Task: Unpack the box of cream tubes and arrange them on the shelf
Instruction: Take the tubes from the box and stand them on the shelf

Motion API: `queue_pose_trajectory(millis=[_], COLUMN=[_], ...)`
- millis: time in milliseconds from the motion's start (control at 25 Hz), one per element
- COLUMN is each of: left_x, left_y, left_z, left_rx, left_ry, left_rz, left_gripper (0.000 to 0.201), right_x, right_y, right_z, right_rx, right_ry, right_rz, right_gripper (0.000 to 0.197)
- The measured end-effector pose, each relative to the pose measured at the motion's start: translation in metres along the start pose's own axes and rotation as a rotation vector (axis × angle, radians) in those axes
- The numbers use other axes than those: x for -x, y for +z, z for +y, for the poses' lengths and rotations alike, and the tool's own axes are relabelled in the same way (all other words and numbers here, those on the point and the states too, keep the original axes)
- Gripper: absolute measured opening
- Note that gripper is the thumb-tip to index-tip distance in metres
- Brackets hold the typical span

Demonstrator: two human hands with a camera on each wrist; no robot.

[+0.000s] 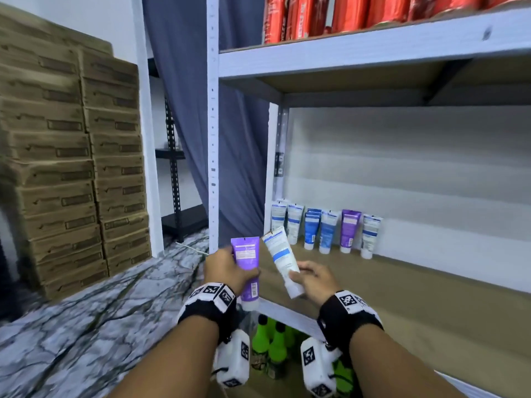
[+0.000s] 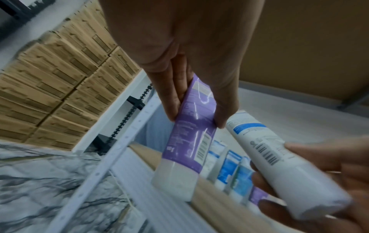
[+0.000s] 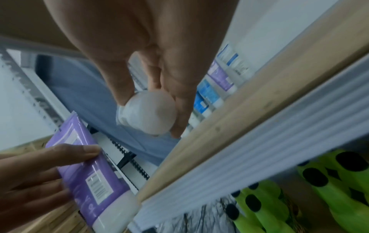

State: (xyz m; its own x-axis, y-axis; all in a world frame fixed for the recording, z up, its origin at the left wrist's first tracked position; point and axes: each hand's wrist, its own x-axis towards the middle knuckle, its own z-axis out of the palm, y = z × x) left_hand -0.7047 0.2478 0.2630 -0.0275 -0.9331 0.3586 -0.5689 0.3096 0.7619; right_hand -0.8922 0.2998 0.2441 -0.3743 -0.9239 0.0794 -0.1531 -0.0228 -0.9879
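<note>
The left hand (image 1: 222,268) grips a purple tube (image 1: 247,267) around its middle, thumb on one face and fingers on the other, cap down and crimped end up. At its 3 o'clock, just beside it, the right hand (image 1: 314,280) holds a white tube with a blue label (image 1: 281,261) by its lower end, fingers curled round the white cap (image 3: 148,113); this tube tilts with its crimp toward 11 o'clock, close to the purple one's top edge (whether the two touch cannot be told). Both tubes hang above the front edge of the wooden shelf (image 1: 402,297).

At 1 o'clock from the hands, a row of tubes (image 1: 326,229) stands cap-down against the shelf's white back wall: white-and-blue ones, blue ones and one purple. At 6 o'clock, on the level below, stand green bottles with black caps (image 1: 271,337). At 12 o'clock, on the level above, are red packages (image 1: 344,15). At 9 o'clock, well apart, brown cartons (image 1: 71,156) are stacked on the marbled floor (image 1: 86,326), with a grey-blue curtain (image 1: 184,96) beside the shelf's upright.
</note>
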Motion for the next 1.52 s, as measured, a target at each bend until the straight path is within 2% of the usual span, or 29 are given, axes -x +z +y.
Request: queue_pose_trajectory(millis=[160, 360, 480, 600, 800, 1080, 1360, 1520], left_x=[-0.016, -0.032, -0.044, -0.056, -0.075, -0.092, -0.113, -0.125], left_y=[0.029, 0.072, 0.104, 0.134, 0.183, 0.236, 0.275, 0.294], left_z=[0.043, 0.08, 0.093, 0.1, 0.114, 0.124, 0.135, 0.14], left_rx=[0.078, 0.099, 0.089, 0.088, 0.053, 0.098, 0.144, 0.111], left_ry=[0.064, 0.094, 0.088, 0.105, 0.123, 0.134, 0.076, 0.069], left_rz=[-0.069, -0.161, -0.241, -0.298, -0.361, -0.347, -0.323, -0.301], left_gripper=[0.037, 0.043, 0.048, 0.055, 0.056, 0.058, 0.066, 0.065], right_x=[-0.011, -0.03, -0.044, -0.056, -0.077, -0.116, -0.153, -0.174], right_y=[-0.046, -0.093, -0.12, -0.142, -0.165, -0.182, -0.192, -0.197], right_z=[-0.015, -0.007, 0.004, 0.012, 0.024, 0.032, 0.034, 0.036], right_rx=[-0.047, 0.033, 0.153, 0.271, 0.527, 0.714, 0.761, 0.839], right_ry=[-0.051, -0.057, -0.047, 0.009, 0.038, 0.074, 0.125, 0.167], right_rz=[0.039, 0.101, 0.176, 0.184, 0.201, 0.186, 0.272, 0.3], right_gripper=[0.025, 0.026, 0.029, 0.038, 0.046, 0.045, 0.022, 0.038])
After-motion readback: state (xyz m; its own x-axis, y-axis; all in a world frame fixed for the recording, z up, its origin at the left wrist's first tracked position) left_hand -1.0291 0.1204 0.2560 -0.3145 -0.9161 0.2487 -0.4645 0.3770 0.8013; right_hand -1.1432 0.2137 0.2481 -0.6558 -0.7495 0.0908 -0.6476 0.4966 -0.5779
